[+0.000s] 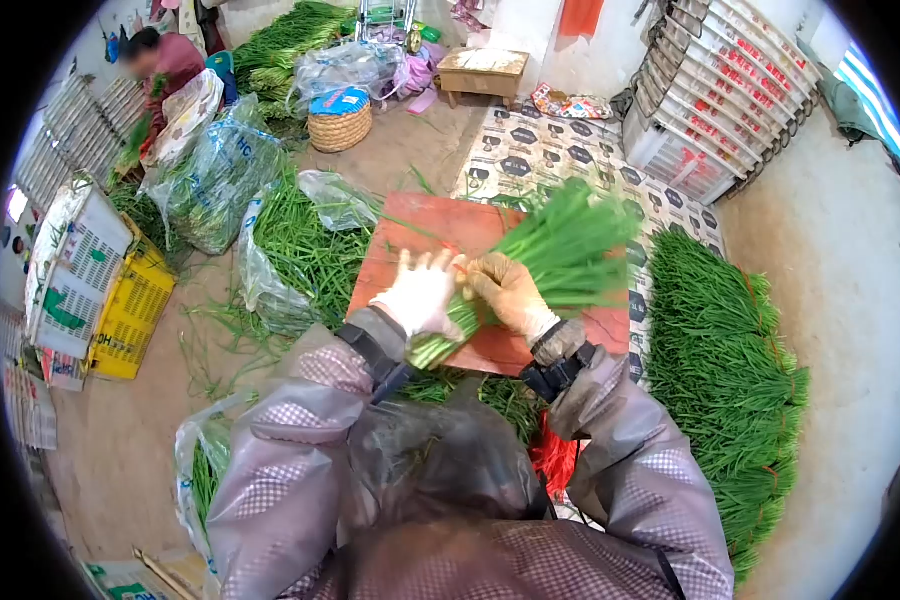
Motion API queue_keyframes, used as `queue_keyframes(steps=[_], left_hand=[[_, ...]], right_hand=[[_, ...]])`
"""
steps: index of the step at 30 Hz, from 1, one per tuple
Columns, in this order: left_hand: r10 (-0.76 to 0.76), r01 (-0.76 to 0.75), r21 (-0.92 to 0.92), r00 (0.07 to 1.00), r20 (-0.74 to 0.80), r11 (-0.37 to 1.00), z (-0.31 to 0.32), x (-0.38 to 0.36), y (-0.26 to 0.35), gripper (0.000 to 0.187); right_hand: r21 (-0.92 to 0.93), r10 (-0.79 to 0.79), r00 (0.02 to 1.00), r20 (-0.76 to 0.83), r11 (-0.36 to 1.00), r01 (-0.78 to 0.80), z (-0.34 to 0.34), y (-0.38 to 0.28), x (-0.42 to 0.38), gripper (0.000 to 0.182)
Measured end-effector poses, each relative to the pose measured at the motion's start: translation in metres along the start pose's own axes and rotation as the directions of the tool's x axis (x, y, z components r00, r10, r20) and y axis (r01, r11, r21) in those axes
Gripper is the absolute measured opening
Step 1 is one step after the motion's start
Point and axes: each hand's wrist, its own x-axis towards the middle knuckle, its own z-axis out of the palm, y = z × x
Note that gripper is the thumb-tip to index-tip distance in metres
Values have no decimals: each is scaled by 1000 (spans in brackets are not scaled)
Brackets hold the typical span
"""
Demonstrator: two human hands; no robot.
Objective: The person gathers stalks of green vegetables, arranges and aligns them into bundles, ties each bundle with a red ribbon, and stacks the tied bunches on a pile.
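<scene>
A bunch of garlic chives point(562, 250) lies slantwise on a reddish board point(425, 218), its cut stems toward me and its leaves blurred at the far right. My left hand point(417, 292), in a white glove, rests against the left side of the stems with its fingers stretched and apart. From the other side my right hand point(510, 290), in a tan glove, bends over the bunch with thumb and fingers pinched together. Bits of red string point(454, 250) show between the two hands by the fingertips; the part in the pinch is mostly hidden.
Tied bunches point(720, 390) stand packed along the right wall. Loose greens fill a plastic bag point(270, 285) left of the board. Red strings point(555, 460) hang below my right forearm. White crates point(720, 95) are stacked at back right; a person point(175, 60) works at far left.
</scene>
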Motion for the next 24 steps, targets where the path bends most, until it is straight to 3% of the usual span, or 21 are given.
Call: queue_keyframes(steps=[2, 3, 4, 5, 6, 7, 9, 11, 13, 14, 17, 18, 19, 20, 21, 23, 24], left_hand=[[-120, 131, 222, 991, -64, 966, 1, -14, 8, 114], [-159, 161, 260, 987, -29, 952, 0, -17, 16, 127], [-182, 189, 285, 982, -50, 940, 6, -19, 24, 128], [-205, 217, 307, 976, -71, 927, 16, -20, 31, 129], [-221, 253, 292, 966, -137, 923, 34, -18, 33, 127], [-152, 303, 344, 903, -402, 889, 94, 2, 13, 136], [-274, 317, 128, 923, -270, 940, 65, -9, 37, 127], [-328, 370, 125, 907, -263, 921, 84, -1, 34, 119], [-313, 331, 190, 943, -117, 924, 73, -3, 23, 107], [-244, 320, 190, 909, -339, 928, 103, 9, 5, 89], [-188, 191, -14, 942, -277, 981, 90, 9, -5, 76], [-154, 84, -185, 902, -403, 979, 89, 12, -3, 70], [-117, -73, -327, 844, -523, 942, 89, 16, -1, 63], [-78, -247, -409, 771, -632, 878, 88, 19, 1, 56], [-24, -359, -381, 700, -713, 852, 80, 20, 8, 55], [-37, -426, -674, 829, -558, 604, 41, 14, 28, 56], [-20, -420, -791, 878, -477, 444, 20, 12, 37, 57]], right_hand=[[22, -12, 999, -46, 1000, 13, 13, 20, -2, 10], [32, -18, 997, -70, 999, 21, 17, 31, -1, 10], [-48, -77, 995, -58, 996, 74, 20, 40, 3, 12], [-2, 23, 997, -71, 1000, -23, 17, 50, 5, 11], [43, 123, 990, -74, 992, -120, 18, 39, 5, 11], [89, 223, 972, -71, 972, -216, 19, 33, 6, 12], [331, 248, 963, -102, 922, -202, 22, 29, 8, 12], [212, 107, 986, -129, 974, -77, 30, 45, 14, 10], [86, -19, 996, -85, 996, 27, 46, 31, 11, 9], [23, -79, 995, -56, 996, 80, 52, 19, 6, 9], [285, -47, 999, 28, 958, 37, 52, -15, 1, 7], [329, -67, 996, 56, 943, 45, 56, -41, -7, 5], [249, -92, 994, 62, 966, 74, 59, -72, -13, 8], [204, -128, 989, 68, 973, 112, 57, -89, -13, 10], [158, -164, 983, 79, 976, 150, 53, -103, -13, 13], [512, -117, 988, 100, 858, 50, 44, -124, -12, 13], [642, -34, 999, 35, 767, 4, 44, -143, -14, 13]])
